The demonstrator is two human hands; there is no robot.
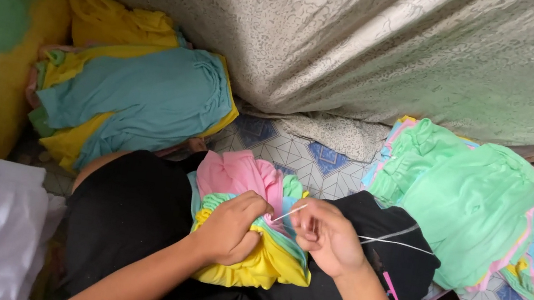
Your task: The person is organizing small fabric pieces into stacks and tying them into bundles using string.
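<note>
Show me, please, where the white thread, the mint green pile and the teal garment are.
white thread (394, 244), head view, on the taut strand right of the right hand.
mint green pile (464, 201), head view, top garment's middle.
teal garment (147, 100), head view, its flat middle.

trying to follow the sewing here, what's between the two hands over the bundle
In the head view, a thin white thread spans the gap from the left hand to the right hand, above the pastel garment bundle.
</note>
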